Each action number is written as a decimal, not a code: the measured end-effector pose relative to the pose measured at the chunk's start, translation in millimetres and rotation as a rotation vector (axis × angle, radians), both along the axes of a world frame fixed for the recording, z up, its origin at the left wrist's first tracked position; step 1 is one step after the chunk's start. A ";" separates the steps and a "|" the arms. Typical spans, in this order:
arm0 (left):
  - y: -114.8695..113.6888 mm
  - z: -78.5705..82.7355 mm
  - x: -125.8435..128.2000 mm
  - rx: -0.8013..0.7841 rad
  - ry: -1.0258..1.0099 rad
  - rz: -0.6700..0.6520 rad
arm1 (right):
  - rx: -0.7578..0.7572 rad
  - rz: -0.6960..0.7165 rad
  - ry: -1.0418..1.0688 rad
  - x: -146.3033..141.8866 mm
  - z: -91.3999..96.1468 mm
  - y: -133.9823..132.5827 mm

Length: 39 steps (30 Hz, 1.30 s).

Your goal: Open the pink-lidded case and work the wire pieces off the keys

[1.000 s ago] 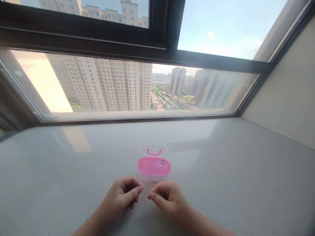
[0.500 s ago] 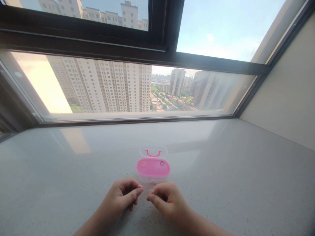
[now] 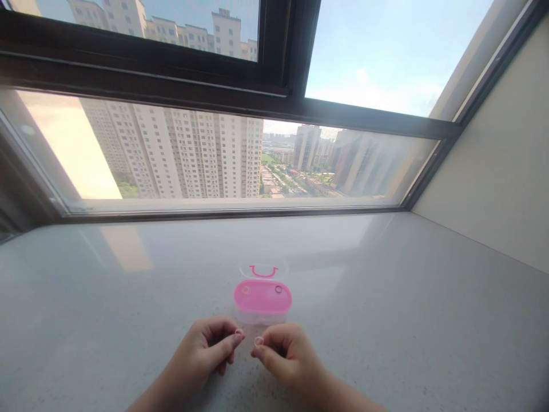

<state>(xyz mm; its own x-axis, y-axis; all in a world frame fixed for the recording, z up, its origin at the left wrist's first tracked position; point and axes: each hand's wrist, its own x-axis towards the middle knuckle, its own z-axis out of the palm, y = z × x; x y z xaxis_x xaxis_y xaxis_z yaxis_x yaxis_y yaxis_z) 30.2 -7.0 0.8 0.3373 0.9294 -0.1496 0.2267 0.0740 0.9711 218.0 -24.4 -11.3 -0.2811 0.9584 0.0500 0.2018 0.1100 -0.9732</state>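
Note:
Pinched between the thumb and forefinger of my left hand [image 3: 210, 349] is a small pale ring [image 3: 239, 332], partly hidden by the fingertips. My right hand [image 3: 289, 355] pinches another small whitish ring [image 3: 258, 341], a short gap away from the left one. Just beyond both hands stands an oval box with a pink top [image 3: 262, 298] and a clear lower body [image 3: 263, 318]. On the pink surface lie a yellowish ring [image 3: 246, 290] at the left and a dark ring [image 3: 278, 289] at the right.
A clear lid with a pink handle [image 3: 263, 272] lies right behind the box. The speckled light sill [image 3: 386, 309] spreads around it. At the back runs a dark window frame [image 3: 231, 215], with tall buildings outside; a pale wall [image 3: 493, 171] closes the right side.
The view has shifted slightly, so the box and hands appear a little lower and further left. Both hands keep their pinch on the rings, with the gap between them about the same.

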 end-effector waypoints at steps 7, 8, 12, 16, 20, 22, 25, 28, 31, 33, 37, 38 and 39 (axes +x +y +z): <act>2.1 0.2 1.1 -0.001 0.010 -0.012 | 0.008 -0.020 -0.004 -0.3 -3.8 0.8; 1.9 0.2 1.2 0.000 0.010 -0.013 | 0.009 -0.023 -0.004 -0.1 -5.0 0.8; -0.3 0.1 0.1 0.005 0.012 -0.017 | 0.017 -0.021 -0.009 0.7 -8.1 0.8; -0.3 1.3 0.0 0.018 0.021 -0.018 | 0.014 -0.024 -0.019 0.7 -6.6 0.9; 0.9 2.2 1.4 0.013 0.015 -0.019 | 0.008 -0.022 -0.034 0.9 -6.0 0.5; 1.1 1.3 1.5 0.016 0.013 -0.025 | 0.004 -0.024 -0.042 1.0 -6.7 0.2; 1.4 -1.1 1.0 0.024 0.009 -0.032 | -0.001 -0.024 -0.041 1.1 -7.6 -0.4; 2.4 -3.0 0.3 0.019 0.003 -0.033 | -0.002 -0.016 -0.029 1.0 -6.9 -0.6; 2.9 -3.2 0.0 0.019 0.004 -0.024 | -0.009 -0.012 -0.017 0.9 -5.6 0.0; 2.8 -2.6 0.2 0.017 0.006 -0.026 | -0.008 -0.008 -0.018 1.0 -5.1 0.6; 1.7 -1.3 1.1 0.009 0.005 -0.025 | -0.008 -0.017 -0.029 1.0 -5.2 0.9; 1.5 -1.2 1.2 0.008 0.004 -0.024 | -0.010 -0.018 -0.030 1.0 -5.2 0.7; 1.4 -1.3 1.3 0.006 0.002 -0.023 | -0.011 -0.016 -0.031 1.0 -5.2 0.5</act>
<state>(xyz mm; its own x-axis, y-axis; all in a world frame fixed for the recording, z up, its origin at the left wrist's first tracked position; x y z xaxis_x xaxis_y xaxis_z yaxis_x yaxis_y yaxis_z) 31.5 -5.5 -0.5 0.3580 0.9224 -0.1450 0.2306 0.0631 0.9710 219.1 -23.9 -16.6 -0.2670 0.9632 0.0308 0.2339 0.0958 -0.9675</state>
